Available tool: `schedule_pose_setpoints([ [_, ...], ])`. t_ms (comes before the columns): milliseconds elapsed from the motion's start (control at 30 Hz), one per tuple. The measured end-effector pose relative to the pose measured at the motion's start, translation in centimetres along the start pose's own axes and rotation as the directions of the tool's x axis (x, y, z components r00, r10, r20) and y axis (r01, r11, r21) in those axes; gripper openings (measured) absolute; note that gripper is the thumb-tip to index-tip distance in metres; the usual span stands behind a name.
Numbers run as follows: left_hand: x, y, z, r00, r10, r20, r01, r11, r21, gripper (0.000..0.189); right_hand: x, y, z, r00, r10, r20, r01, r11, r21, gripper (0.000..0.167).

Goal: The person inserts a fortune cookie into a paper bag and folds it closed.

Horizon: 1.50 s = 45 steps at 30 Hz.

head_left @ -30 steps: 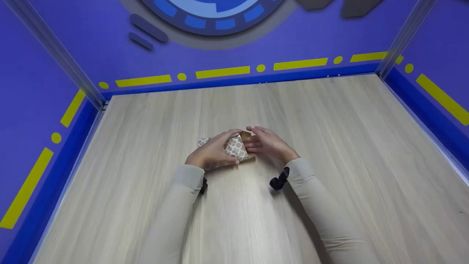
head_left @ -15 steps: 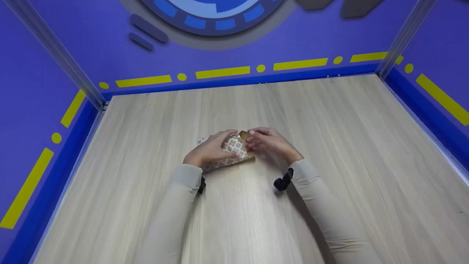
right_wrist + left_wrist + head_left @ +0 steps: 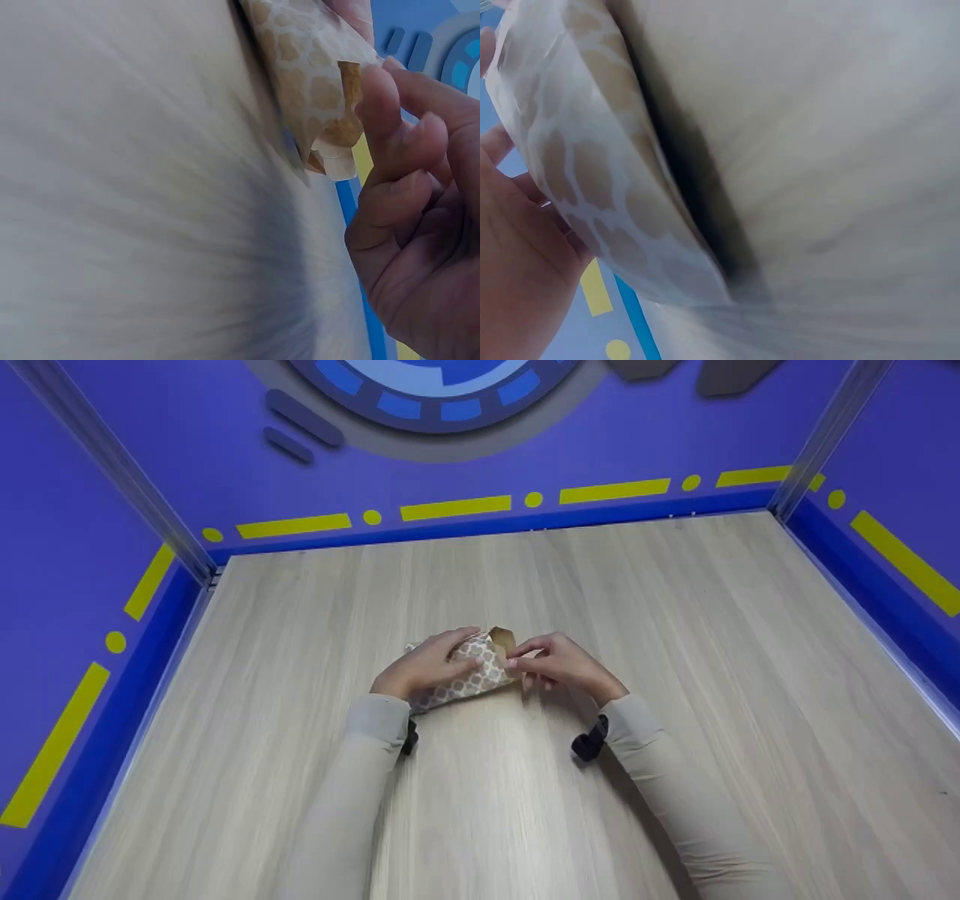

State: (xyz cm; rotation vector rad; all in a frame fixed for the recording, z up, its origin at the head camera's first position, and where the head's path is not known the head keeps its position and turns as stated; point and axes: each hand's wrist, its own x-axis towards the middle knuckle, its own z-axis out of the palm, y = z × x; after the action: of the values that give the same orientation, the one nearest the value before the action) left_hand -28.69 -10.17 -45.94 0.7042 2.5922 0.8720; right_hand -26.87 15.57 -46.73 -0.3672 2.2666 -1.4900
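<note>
A white-and-tan patterned paper packet (image 3: 465, 682) lies on the wooden table, its right end unfolded to bare the plain brown inner side (image 3: 501, 638). My left hand (image 3: 420, 664) holds the packet from above, thumb on the near side and fingers over the far side. At the right end, the thumb and forefinger of my right hand (image 3: 566, 664) pinch the paper's edge. The right wrist view has this hand (image 3: 420, 202) with its other fingers curled beside the folded brown flap (image 3: 346, 127). In the left wrist view the packet's patterned side (image 3: 600, 172) rests against the palm.
The light wooden table (image 3: 660, 607) extends around both hands. Purple-blue panels (image 3: 450, 472) with yellow marks enclose its back and sides. A black wrist camera (image 3: 589, 744) sits at the right cuff, close over the tabletop.
My right hand has moved slightly right and nearer, from spread fingers inside the packet's end to a pinch on its edge. The left hand has slid a little left along the packet.
</note>
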Motion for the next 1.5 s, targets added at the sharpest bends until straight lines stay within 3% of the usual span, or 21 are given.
schedule_pose_setpoints([
  [233, 0.1, -0.2, 0.0, 1.0, -0.025, 0.001, 0.025, 1.0, -0.01, 0.07, -0.4, 0.2, 0.3, 0.997, 0.026, 0.068, -0.024, 0.999, -0.028, 0.028],
  [600, 0.0, -0.1, 0.0, 1.0, -0.018, 0.003, 0.018, 1.0, -0.005, 0.071, -0.3, 0.1, 0.8, 0.993, 0.031, 0.114, -0.042, 0.995, 0.089, 0.024],
  [800, 0.1, -0.2, -0.1, 1.0, 0.004, -0.002, -0.004, 1.0, -0.015, 0.07, -0.3, -0.2, 0.6, 0.997, 0.012, 0.072, -0.02, 0.995, 0.1, 0.021],
  [1067, 0.0, -0.2, -0.4, 0.999, 0.03, -0.041, -0.031, 0.999, -0.019, 0.067, -0.5, -0.9, 0.1, 0.997, -0.078, -0.025, 0.078, 0.997, -0.009, 0.016],
  [1500, -0.3, 0.2, -0.2, 0.989, -0.025, -0.146, 0.006, 0.991, -0.135, 0.077, -0.6, -2.2, -0.9, 0.982, -0.119, -0.144, 0.131, 0.988, 0.076, 0.026],
])
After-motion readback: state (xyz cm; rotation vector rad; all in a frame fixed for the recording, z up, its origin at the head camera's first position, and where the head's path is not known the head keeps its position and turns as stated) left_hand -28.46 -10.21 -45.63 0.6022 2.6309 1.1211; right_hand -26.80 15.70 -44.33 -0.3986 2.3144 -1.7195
